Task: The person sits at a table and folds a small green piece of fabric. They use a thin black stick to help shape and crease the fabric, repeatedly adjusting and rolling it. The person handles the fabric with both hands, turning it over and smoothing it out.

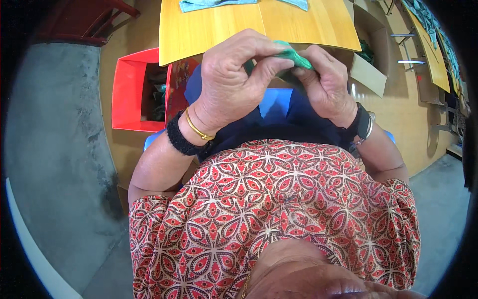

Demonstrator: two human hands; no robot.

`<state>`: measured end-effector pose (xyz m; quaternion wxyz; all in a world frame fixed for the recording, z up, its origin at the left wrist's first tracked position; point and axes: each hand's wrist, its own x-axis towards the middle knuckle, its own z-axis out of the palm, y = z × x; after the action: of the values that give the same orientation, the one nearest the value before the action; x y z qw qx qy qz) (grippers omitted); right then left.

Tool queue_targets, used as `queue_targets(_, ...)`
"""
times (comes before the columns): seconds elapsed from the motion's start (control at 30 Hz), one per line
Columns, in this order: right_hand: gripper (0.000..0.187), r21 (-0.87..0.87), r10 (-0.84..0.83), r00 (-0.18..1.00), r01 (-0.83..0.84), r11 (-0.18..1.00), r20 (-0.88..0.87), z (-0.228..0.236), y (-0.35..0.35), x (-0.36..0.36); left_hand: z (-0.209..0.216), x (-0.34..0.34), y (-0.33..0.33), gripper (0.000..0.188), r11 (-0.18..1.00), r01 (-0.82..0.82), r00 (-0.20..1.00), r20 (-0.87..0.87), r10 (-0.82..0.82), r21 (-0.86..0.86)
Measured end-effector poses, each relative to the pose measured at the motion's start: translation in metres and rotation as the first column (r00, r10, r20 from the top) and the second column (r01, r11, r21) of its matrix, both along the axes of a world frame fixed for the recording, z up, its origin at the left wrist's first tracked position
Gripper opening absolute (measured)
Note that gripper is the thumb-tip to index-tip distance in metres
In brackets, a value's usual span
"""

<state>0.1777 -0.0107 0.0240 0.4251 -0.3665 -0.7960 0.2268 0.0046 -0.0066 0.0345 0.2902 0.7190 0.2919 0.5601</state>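
Between my two raised hands is a small piece of shiny green fabric [298, 59], bunched and folded over. My left hand [234, 70] pinches its left end between thumb and fingers. At the other end, my right hand [326, 82] grips it with thumb and bent fingers. Both hands are above my lap, in front of the table's near edge. The fabric's lower part is partly hidden behind my fingers, so its full shape does not show.
A yellow wooden table [214, 30] stands ahead, with light-blue cloths [214, 4] at its far side. On the left is a red box [132, 94] with dark items inside. An open cardboard box [371, 74] stands right. Farther right, another table [430, 50] bears blue-green cloth.
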Motion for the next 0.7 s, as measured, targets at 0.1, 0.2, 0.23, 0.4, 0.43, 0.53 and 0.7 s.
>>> queue_targets(0.1,0.014,-0.094,0.011,0.999,-0.016,0.995,-0.049,0.001,-0.004,-0.004,-0.001,0.003,-0.004,0.014,0.985,0.073,0.994,0.098,-0.057,-0.159)
queue_targets(0.2,0.017,-0.162,0.036,0.999,-0.032,0.986,0.019,0.007,-0.005,-0.005,-0.002,0.006,-0.008,0.011,0.93,0.118,0.991,0.097,-0.089,-0.348)
queue_targets(0.23,0.019,-0.132,0.049,0.993,-0.035,0.991,0.105,0.006,-0.002,-0.003,-0.003,0.004,-0.006,0.01,0.937,0.099,0.995,0.016,-0.1,-0.334)
queue_targets(0.4,0.044,-0.069,0.076,0.995,-0.072,0.995,0.064,0.003,0.008,-0.002,0.016,-0.009,0.0,0.008,0.952,-0.107,0.993,-0.071,0.09,-0.286)
queue_targets(0.43,0.051,-0.15,0.098,0.993,-0.087,0.985,0.068,0.003,0.009,0.002,0.02,-0.012,0.002,0.007,0.955,-0.095,0.993,-0.096,0.07,-0.282)
queue_targets(0.53,0.044,-0.208,0.14,0.99,-0.132,0.969,0.026,0.006,0.009,0.005,0.02,-0.019,0.009,0.007,0.957,-0.148,0.989,-0.03,0.145,-0.251)
queue_targets(0.7,0.013,-0.192,0.072,0.997,-0.065,0.979,0.03,-0.015,0.013,-0.002,0.016,-0.028,0.016,0.006,0.984,-0.174,0.977,-0.119,0.177,0.038)
